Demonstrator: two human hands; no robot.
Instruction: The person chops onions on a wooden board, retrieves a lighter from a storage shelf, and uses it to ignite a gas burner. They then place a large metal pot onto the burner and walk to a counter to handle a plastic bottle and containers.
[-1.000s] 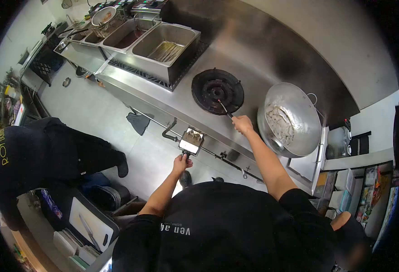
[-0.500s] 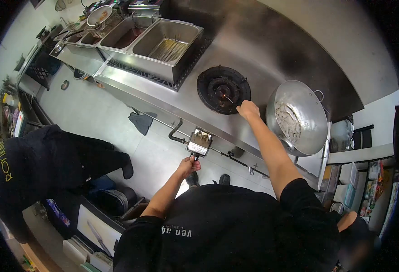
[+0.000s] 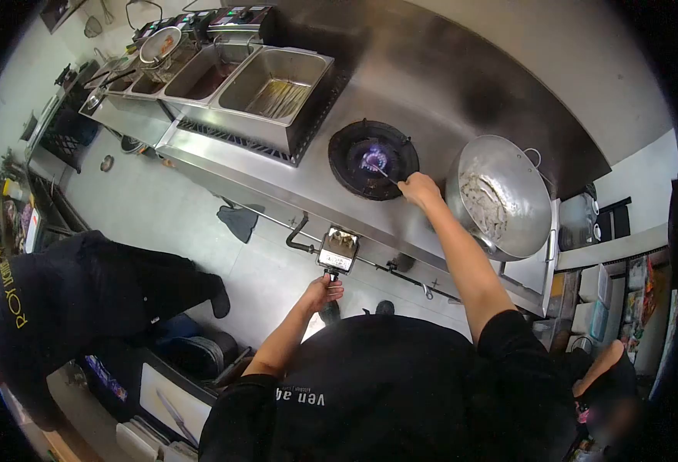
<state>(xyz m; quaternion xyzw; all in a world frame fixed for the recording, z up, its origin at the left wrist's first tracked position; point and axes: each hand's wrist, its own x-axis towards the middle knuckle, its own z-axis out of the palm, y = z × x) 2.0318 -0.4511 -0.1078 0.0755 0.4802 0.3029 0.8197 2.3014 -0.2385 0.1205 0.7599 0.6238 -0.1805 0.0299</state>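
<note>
In the head view a round black gas burner (image 3: 343, 165) sits in the steel counter, with a blue-violet flame (image 3: 374, 159) at its centre. My right hand (image 3: 421, 189) is closed at the burner's near edge, gripping a thin stick lighter (image 3: 386, 177) whose far end reaches the flame. Lower down, my left hand (image 3: 322, 293) has its fingers around the black knob (image 3: 331, 274) under a small metal control box (image 3: 338, 250) on the counter front. A large steel wok (image 3: 525, 202) with whitish residue inside rests tilted to the right of my right hand.
Steel fryer basins (image 3: 277, 85) stand at the back left, with a strainer (image 3: 160, 46) beyond. A gas pipe (image 3: 401, 275) runs along the counter front. A co-worker in black (image 3: 100, 285) bends at the left. A knife lies on a white cutting board (image 3: 156, 385). Another person is at the lower right.
The burner has gone from a small orange flame at the stick's tip to a blue-violet flame in its centre. Both hands stay in about the same places.
</note>
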